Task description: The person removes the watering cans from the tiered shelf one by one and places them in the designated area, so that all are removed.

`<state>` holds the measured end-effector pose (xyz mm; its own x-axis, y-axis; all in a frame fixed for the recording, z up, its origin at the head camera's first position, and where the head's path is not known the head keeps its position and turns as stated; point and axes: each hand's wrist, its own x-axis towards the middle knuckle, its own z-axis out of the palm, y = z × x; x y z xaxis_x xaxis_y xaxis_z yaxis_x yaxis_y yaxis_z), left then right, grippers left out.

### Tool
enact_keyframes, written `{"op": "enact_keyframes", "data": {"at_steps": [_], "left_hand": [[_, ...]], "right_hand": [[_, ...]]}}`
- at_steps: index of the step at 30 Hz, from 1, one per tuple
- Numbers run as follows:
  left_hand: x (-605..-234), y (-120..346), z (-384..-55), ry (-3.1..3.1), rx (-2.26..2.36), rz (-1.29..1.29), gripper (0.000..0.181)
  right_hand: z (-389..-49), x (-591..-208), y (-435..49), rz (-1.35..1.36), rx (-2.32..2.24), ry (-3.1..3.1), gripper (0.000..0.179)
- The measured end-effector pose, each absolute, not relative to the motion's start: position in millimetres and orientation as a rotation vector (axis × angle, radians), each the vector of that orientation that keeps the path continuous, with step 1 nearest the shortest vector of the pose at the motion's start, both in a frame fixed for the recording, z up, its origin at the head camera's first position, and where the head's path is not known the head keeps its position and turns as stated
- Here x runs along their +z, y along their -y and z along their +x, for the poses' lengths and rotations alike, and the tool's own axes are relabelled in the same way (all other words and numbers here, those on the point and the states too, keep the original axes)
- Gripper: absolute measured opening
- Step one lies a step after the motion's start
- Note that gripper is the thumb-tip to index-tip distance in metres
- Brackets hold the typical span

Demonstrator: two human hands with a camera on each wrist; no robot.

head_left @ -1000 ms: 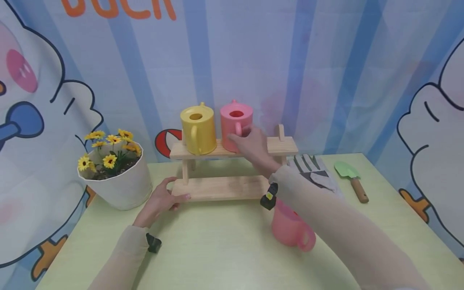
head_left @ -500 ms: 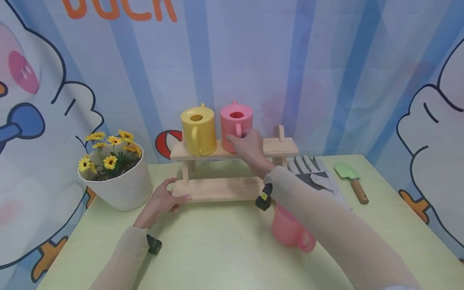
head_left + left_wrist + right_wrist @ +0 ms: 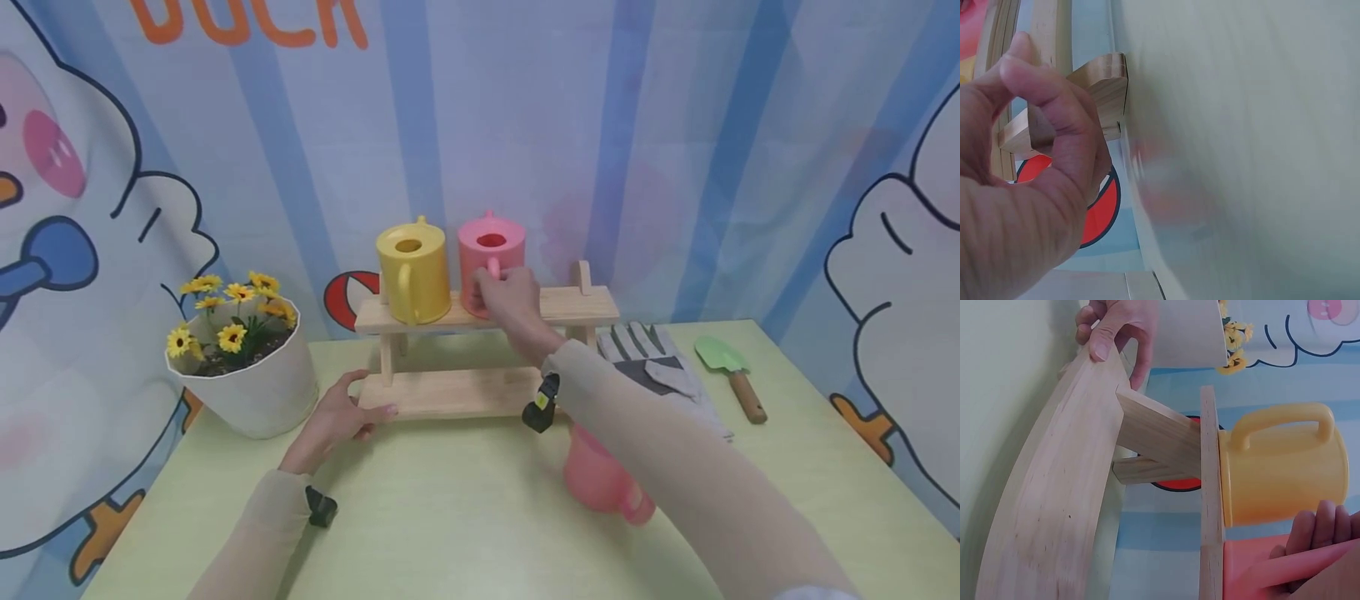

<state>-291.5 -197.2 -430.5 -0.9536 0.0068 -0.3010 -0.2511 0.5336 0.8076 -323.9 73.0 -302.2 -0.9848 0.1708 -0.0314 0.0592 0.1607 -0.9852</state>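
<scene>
A two-tier wooden plant stand (image 3: 457, 392) stands on the table. Its lower board's left end is gripped by my left hand (image 3: 337, 414), thumb on the front edge. On the upper board sit a yellow watering can (image 3: 426, 283) and, just to its right, a pink watering can (image 3: 470, 258), both upright with handles facing me. My right hand (image 3: 512, 304) holds the lower part of the pink can's handle. In the right wrist view, its curled fingers (image 3: 1324, 528) show behind the pink handle (image 3: 1304, 562). A second pink watering can (image 3: 592, 475) is partly hidden under my right forearm.
A white pot (image 3: 255, 396) of yellow flowers (image 3: 232, 337) stands left of the stand. To the right lie gardening gloves (image 3: 652, 367) and a green trowel (image 3: 723, 357) with a wooden handle. A striped cartoon curtain (image 3: 517, 108) hangs behind the table.
My right hand has shifted slightly left and its fingers have curled further in at the pink can's handle. The cans, the stand and my left hand stay in place.
</scene>
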Motion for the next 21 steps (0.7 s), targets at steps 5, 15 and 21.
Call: {"op": "enact_keyframes", "data": {"at_steps": [5,15,21], "left_hand": [[-431.8,196.8,-291.6,-2.521,1.390,-0.192,0.098],[-432.8,197.4,-294.0,-2.538,1.372,-0.191,0.098],[-431.9,198.2,-293.6,-2.529,1.377,-0.175,0.101]], "right_hand": [[-325.3,-302.9,-73.5,-0.245,2.008,2.293,0.023],[-320.2,-300.0,-76.4,-0.280,1.926,2.311,0.031],[-316.2,-302.5,-77.8,-0.235,1.938,2.278,0.033]]}}
